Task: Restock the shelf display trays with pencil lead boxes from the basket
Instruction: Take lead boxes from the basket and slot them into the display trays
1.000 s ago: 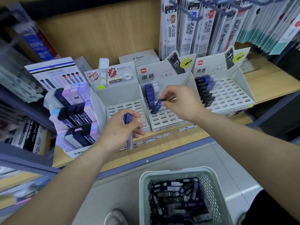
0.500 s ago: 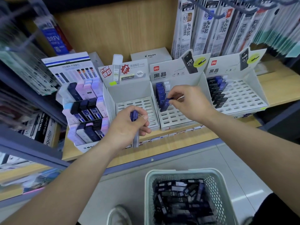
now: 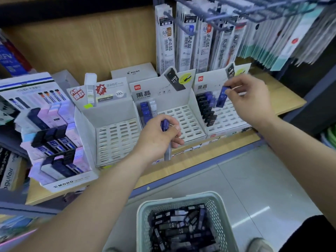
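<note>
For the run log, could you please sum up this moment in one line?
step: restocking | right hand: pinches blue box over right tray | left hand: grips spare boxes | basket: stocked

1. The shelf [image 3: 200, 160] is matt, wood-grained board.
2. The display trays [image 3: 116, 140] look like matt white card.
3. The basket [image 3: 143, 224] is perforated pale-green plastic.
4. The floor [image 3: 254, 188] tiles are glossy.

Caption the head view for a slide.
Right hand pinches a blue lead box over the right tray; left hand grips spare boxes.
</note>
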Motion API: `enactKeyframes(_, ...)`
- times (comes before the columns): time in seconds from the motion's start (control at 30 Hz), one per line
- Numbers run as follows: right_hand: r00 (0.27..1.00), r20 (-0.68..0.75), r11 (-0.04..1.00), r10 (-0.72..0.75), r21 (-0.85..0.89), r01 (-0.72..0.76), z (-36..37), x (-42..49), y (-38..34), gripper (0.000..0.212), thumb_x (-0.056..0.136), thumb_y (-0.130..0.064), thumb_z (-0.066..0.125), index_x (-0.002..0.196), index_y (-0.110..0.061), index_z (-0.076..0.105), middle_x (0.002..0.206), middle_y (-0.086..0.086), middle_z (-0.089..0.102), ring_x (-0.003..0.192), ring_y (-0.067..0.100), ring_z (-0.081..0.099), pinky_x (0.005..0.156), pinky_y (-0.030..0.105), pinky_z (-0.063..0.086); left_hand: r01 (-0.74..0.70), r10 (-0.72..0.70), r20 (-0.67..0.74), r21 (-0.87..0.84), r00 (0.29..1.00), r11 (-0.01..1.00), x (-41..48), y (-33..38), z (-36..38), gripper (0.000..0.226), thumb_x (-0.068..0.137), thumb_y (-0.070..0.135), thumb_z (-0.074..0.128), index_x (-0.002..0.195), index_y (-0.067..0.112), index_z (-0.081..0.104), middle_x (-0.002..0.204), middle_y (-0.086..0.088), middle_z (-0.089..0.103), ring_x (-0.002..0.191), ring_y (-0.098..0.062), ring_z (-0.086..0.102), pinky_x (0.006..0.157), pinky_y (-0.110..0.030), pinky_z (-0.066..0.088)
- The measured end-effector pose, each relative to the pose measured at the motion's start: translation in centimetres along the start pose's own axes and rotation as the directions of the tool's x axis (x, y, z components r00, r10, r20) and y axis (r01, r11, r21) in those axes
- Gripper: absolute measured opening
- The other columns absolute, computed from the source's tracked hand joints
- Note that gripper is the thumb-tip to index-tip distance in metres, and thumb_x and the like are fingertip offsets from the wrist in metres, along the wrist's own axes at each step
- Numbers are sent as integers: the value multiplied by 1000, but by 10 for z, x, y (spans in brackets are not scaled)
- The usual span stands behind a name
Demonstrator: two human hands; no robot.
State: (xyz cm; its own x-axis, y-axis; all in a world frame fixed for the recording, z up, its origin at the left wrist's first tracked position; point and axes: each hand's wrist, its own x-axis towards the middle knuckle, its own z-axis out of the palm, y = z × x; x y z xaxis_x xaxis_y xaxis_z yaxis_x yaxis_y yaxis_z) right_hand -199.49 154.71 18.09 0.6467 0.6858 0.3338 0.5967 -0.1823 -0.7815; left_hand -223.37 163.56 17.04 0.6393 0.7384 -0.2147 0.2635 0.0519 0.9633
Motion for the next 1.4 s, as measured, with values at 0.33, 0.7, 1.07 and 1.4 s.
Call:
enactKeyframes(0.33, 989, 102, 993, 105, -70, -98, 14, 12, 47, 15, 93, -6, 64, 92, -21, 65, 89, -12, 66, 82, 6, 63, 63, 20, 46, 21, -23, -41, -57, 999, 998, 27, 1, 29, 8, 100, 9, 59, 104, 3, 61, 81, -13, 67, 76, -28, 76, 70, -33, 61)
enactKeyframes(0.7, 982, 183, 983, 54, -182, -20, 10, 13, 49, 17, 93, -7, 66, 90, -23, 68, 87, -11, 69, 82, 7, 66, 67, 9, 44, 5, -9, -53, -77, 999, 997, 31, -2, 19, 5, 100, 7, 58, 101, 3, 61, 86, -19, 67, 77, -30, 75, 63, -27, 61)
enactKeyframes(1.07, 984, 172, 957, -52, -272, 98, 20, 8, 36, 15, 93, -12, 64, 100, -19, 75, 106, 1, 63, 85, 17, 65, 80, 27, 50, -36, 26, -97, -105, 995, 994, 24, 0, 10, 6, 99, 10, 59, 101, 5, 61, 77, -11, 67, 78, -30, 76, 67, -29, 61)
enactKeyframes(1.4, 860, 511, 988, 18, 124, -94, 50, -67, -45, 25, 75, -31, 86, 81, -15, 67, 69, -1, 72, 66, 12, 70, 71, 37, 60, -117, 82, -209, -160, 974, 980, 22, 4, 6, 8, 96, 11, 64, 100, 5, 60, 76, -8, 68, 67, -15, 74, 61, -23, 57)
